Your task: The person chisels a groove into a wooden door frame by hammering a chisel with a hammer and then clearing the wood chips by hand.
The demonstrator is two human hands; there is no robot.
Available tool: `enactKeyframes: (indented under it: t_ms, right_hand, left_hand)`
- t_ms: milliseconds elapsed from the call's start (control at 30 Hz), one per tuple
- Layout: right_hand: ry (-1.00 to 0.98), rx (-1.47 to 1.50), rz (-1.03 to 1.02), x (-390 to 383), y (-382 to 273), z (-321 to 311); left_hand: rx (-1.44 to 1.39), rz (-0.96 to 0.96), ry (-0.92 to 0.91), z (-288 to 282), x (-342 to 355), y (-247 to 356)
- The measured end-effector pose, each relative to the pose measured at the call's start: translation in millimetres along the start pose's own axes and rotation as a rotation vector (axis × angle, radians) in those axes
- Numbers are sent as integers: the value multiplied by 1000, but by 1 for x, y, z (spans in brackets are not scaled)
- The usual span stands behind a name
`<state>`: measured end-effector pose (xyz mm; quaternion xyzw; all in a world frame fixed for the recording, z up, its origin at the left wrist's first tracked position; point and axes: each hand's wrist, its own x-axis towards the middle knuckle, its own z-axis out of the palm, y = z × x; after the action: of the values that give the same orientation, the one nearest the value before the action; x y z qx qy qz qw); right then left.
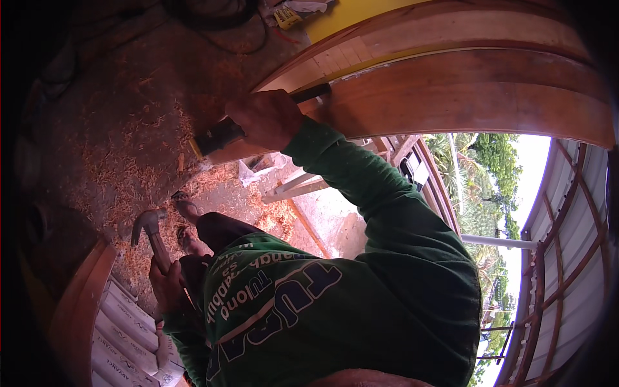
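My right hand grips a long dark tool with a yellowish end, held against the edge of a curved reddish-brown wooden piece; its exact kind I cannot make out. Lower left, my left hand is closed round the handle of a claw hammer, whose metal head points up over the shaving-covered floor. Both my arms wear green sleeves, and my feet in sandals show below my body.
Wood shavings lie over the floor. Black cables sit at the top. A yellow panel borders the woodwork. Another curved board and wrapped sheets are lower left. Corrugated metal and greenery show at right.
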<state>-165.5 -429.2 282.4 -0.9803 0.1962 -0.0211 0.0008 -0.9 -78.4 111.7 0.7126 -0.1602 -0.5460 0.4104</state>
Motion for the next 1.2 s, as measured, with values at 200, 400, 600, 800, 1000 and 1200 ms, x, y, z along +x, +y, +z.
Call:
enactKeyframes:
  t_ms: [200,400,600,800,1000,1200]
  right_hand:
    - [40,11,2,-1,-1,0]
    - [-39,-33,10,15,14,-3]
    - [-85,21,-20,11,11,-7]
    - [61,8,-78,-5,3,-5]
    - [-104,22,-35,-4,2,-12]
    - [-3,-60,-61,1,8,-11]
  left_hand:
    - [37,-46,-33,3,-6,13]
    - [93,-101,20,1,-10,0]
    - [199,-67,-38,-4,-4,-32]
    - [221,-66,-61,1,-11,-3]
    - [48,207,34,3,-17,51]
    - [-254,425,4,48,11,88]
